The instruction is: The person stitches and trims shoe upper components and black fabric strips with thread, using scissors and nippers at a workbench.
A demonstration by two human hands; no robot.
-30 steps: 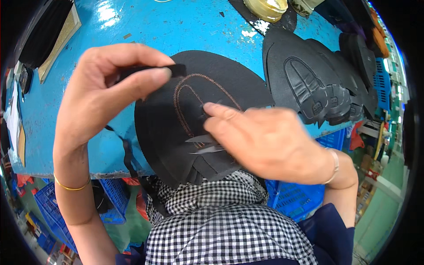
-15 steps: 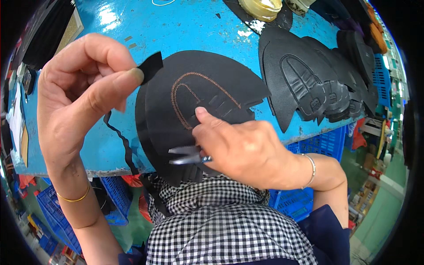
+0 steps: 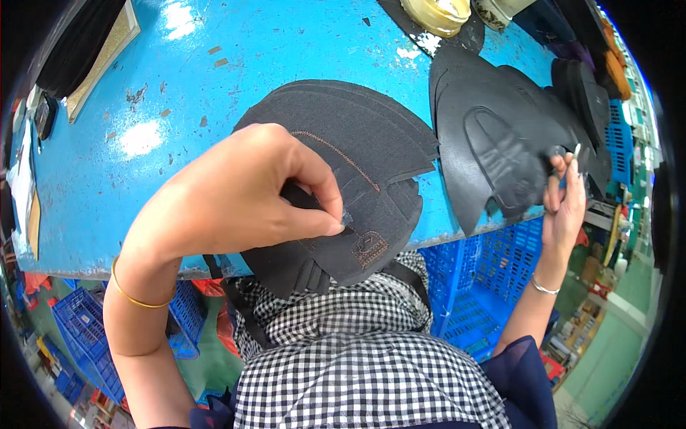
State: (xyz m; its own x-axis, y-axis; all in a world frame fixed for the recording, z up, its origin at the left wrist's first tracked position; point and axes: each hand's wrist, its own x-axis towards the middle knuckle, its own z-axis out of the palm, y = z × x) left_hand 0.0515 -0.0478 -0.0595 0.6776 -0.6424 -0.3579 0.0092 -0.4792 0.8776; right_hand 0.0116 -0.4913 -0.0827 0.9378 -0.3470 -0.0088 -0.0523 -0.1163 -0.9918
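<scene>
A stack of black fabric shoe upper pieces point(image 3: 371, 136) with orange stitching lies on the blue table point(image 3: 214, 79) and hangs over its near edge. My left hand point(image 3: 236, 200) rests on the stack, thumb and forefinger pinched on the top piece close to a small orange stitched loop point(image 3: 370, 247). My right hand point(image 3: 564, 204) is raised off to the right, past the table edge. It is closed around small metal thread snips point(image 3: 576, 159), whose tip shows above the fingers. Both wrists wear thin bangles.
A pile of black moulded shoe pieces point(image 3: 493, 136) lies on the table's right side, more stacked behind it point(image 3: 582, 86). Two round tins point(image 3: 436, 11) stand at the far edge. Blue plastic crates point(image 3: 486, 279) sit under the table. Checked cloth point(image 3: 343, 357) covers my lap.
My left hand dropped the lifted strip and came down to pinch the top piece near the front edge. My right hand left the piece and swung far right with the snips.
</scene>
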